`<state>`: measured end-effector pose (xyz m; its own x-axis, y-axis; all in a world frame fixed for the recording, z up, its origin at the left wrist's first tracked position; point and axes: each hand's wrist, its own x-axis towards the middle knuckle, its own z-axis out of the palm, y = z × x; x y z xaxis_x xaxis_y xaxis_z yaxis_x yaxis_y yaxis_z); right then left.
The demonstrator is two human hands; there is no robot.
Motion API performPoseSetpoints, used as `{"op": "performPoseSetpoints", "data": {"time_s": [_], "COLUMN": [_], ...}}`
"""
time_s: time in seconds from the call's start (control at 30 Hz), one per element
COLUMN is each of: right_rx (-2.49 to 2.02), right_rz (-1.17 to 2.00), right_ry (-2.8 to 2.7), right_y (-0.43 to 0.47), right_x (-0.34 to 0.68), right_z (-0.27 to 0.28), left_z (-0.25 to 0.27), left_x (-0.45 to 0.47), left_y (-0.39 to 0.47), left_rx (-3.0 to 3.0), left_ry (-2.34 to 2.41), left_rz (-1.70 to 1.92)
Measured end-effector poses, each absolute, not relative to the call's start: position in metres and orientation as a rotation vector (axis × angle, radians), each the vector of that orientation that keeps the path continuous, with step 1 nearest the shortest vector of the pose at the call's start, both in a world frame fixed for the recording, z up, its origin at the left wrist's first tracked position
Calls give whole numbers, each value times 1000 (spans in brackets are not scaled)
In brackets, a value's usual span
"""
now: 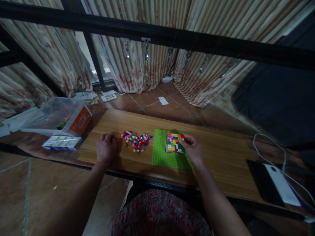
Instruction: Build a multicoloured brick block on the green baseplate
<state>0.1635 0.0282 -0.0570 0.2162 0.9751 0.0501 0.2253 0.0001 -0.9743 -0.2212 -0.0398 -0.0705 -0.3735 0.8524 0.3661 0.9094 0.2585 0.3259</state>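
A block of small multicoloured toy bricks (173,143) stands on the green baseplate (159,154). My right hand (194,149) is at the block's right side, thumb and fingertips pinched together at its upper edge. Whatever sits between those fingertips is too small to make out. To the left of the baseplate, a pile of loose toy bricks (139,143) in many colours is spread on the wooden table. My left hand (106,148) rests on the table left of this pile, its fingers curled in, with no object showing in it.
A clear plastic bin (52,114) with an orange label and a white-and-yellow box (62,143) stand at the left end. On the right lie a black-and-white flat object (280,183) and a white cable (285,157). A dark metal rail (157,29) crosses beyond the table (221,154).
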Motion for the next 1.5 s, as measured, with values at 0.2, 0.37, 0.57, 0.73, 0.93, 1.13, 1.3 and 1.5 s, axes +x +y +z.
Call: {"op": "performPoseSetpoints", "data": {"time_s": [0.2,0.37,0.57,0.73,0.93,1.13,1.3,1.5], "right_rx": [-1413,-1496,-1438,-1197,-1160,-1203,-1214,-1154], "right_rz": [930,866,475,642,727,593,524,673], "right_ry": [-1226,-1264,-1411,-1808,-2094,-2309,-2350,-2194], "right_y": [28,21,-11,-38,-42,-33,-31,-39], "right_x": [163,165,134,84,42,23,17,30], "right_z": [-54,-49,-17,-9,-34,-46,-52,-35], "left_z": [-65,-62,-66,-67,-69,-70,-68,-68], "left_x": [-217,-214,-215,-214,-215,-215,-216,-217], "left_y": [-40,-41,-42,-42,-41,-42,-42,-42], "left_rx": [-1667,-1675,-1662,-1658,-1653,-1652,-1658,-1659], "left_ry": [-2414,-2433,-2436,-2454,-2452,-2466,-2463,-2445], "left_rz": [-760,-783,-804,-803,-832,-838,-846,-827]}}
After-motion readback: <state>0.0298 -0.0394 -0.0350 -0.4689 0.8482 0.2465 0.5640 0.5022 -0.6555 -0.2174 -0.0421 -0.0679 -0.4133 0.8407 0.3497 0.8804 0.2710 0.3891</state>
